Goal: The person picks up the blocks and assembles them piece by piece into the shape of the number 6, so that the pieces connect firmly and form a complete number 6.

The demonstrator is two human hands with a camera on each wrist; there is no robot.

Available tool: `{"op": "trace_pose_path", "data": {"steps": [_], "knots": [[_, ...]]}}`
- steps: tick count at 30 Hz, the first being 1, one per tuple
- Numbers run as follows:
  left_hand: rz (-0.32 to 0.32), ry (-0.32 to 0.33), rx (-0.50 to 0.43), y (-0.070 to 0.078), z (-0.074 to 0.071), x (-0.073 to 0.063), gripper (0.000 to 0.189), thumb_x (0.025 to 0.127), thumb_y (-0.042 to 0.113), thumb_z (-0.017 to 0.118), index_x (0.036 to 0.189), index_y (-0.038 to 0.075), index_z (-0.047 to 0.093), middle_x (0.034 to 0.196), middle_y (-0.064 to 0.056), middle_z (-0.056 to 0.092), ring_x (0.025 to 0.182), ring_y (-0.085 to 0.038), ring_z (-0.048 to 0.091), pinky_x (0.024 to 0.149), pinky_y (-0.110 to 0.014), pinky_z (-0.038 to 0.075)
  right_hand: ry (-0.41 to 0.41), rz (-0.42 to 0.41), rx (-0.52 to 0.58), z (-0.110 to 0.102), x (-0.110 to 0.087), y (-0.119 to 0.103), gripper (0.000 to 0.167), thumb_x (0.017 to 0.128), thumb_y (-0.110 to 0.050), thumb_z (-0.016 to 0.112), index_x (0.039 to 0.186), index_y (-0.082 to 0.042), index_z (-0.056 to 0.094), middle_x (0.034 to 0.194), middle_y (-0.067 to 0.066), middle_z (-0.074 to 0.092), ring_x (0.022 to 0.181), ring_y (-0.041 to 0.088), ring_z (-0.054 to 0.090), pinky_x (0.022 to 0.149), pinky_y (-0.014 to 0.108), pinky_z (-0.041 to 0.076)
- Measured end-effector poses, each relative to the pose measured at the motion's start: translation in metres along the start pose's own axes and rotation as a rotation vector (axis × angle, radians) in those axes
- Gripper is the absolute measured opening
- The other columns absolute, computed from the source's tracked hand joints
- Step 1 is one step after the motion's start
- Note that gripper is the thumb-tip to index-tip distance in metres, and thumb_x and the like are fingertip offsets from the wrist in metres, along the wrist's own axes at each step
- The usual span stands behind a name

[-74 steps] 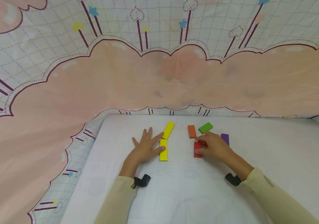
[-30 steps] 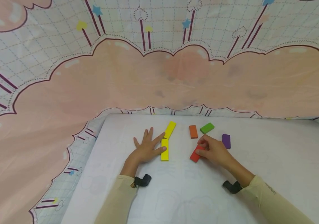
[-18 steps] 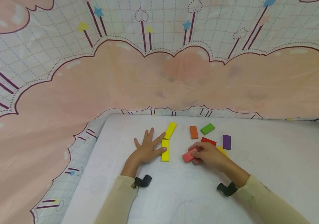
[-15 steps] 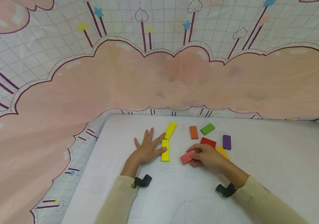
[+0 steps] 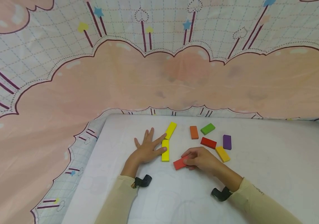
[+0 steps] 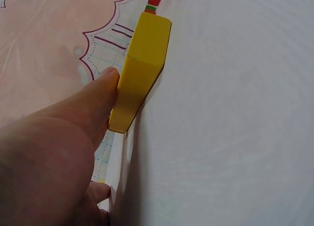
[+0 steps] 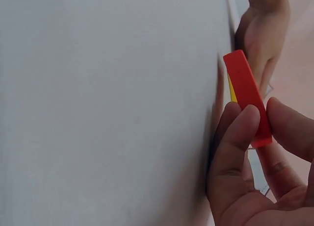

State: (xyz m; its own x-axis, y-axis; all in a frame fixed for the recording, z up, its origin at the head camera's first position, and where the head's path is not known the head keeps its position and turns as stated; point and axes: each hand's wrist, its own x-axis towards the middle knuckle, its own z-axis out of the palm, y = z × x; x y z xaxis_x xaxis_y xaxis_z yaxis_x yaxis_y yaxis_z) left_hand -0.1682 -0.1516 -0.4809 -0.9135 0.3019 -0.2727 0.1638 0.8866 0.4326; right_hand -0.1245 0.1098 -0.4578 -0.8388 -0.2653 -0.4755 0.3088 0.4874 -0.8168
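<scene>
In the head view my left hand (image 5: pixel 142 151) lies with fingers spread. Its thumb rests on the lower yellow block (image 5: pixel 165 155), and its index fingertip touches the upper yellow block (image 5: pixel 171 129), which slants right, their ends meeting. The left wrist view shows the thumb against a yellow block (image 6: pixel 142 64). My right hand (image 5: pixel 202 159) pinches a red block (image 5: pixel 179 164) between thumb and fingers, right of the lower yellow one. Up close in the right wrist view, that red block (image 7: pixel 247 91) is tilted, partly behind a fingertip.
Beyond the right hand lie an orange block (image 5: pixel 194 132), a green block (image 5: pixel 208 128), a second red block (image 5: pixel 208 143), a purple block (image 5: pixel 227 142) and an amber block (image 5: pixel 222 154). The white tabletop (image 5: pixel 274 161) meets a patterned cloth (image 5: pixel 154 81) behind.
My right hand has picked up the red block, turned it and carried it left and nearer me. The second red block and amber block have come into sight. The left hand keeps its place.
</scene>
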Motion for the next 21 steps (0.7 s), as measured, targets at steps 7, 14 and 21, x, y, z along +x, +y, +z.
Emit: {"op": "trace_pose_path", "data": {"steps": [7, 14, 21], "knots": [[-0.002, -0.007, 0.004, 0.000, 0.000, 0.001, 0.068, 0.098, 0.062, 0.054, 0.158, 0.048, 0.027, 0.174, -0.011, -0.006, 0.159, -0.038, -0.013, 0.111, -0.080, -0.016, 0.029, -0.018, -0.074, 0.006, 0.002, -0.002, 0.021, 0.090, -0.019, 0.079, 0.111, -0.020, 0.079, 0.097, 0.000, 0.071, 0.085, 0.016, 0.066, 0.077, 0.027, 0.059], [0.000, -0.004, 0.005, -0.001, 0.000, 0.001, 0.067, 0.098, 0.063, 0.053, 0.158, 0.049, 0.027, 0.174, -0.011, -0.006, 0.159, -0.038, -0.013, 0.111, -0.080, -0.016, 0.059, -0.065, -0.156, 0.010, 0.006, -0.005, 0.021, 0.087, -0.022, 0.081, 0.108, -0.022, 0.079, 0.093, -0.001, 0.070, 0.078, 0.017, 0.064, 0.071, 0.027, 0.057], [0.007, -0.003, 0.002, -0.001, 0.001, 0.001, 0.068, 0.098, 0.062, 0.053, 0.158, 0.048, 0.026, 0.174, -0.011, -0.007, 0.159, -0.038, -0.014, 0.111, -0.080, -0.016, 0.106, -0.077, -0.267, 0.013, 0.013, -0.010, 0.020, 0.085, -0.024, 0.084, 0.105, -0.023, 0.080, 0.093, -0.004, 0.071, 0.085, 0.017, 0.058, 0.069, 0.026, 0.054]]}}
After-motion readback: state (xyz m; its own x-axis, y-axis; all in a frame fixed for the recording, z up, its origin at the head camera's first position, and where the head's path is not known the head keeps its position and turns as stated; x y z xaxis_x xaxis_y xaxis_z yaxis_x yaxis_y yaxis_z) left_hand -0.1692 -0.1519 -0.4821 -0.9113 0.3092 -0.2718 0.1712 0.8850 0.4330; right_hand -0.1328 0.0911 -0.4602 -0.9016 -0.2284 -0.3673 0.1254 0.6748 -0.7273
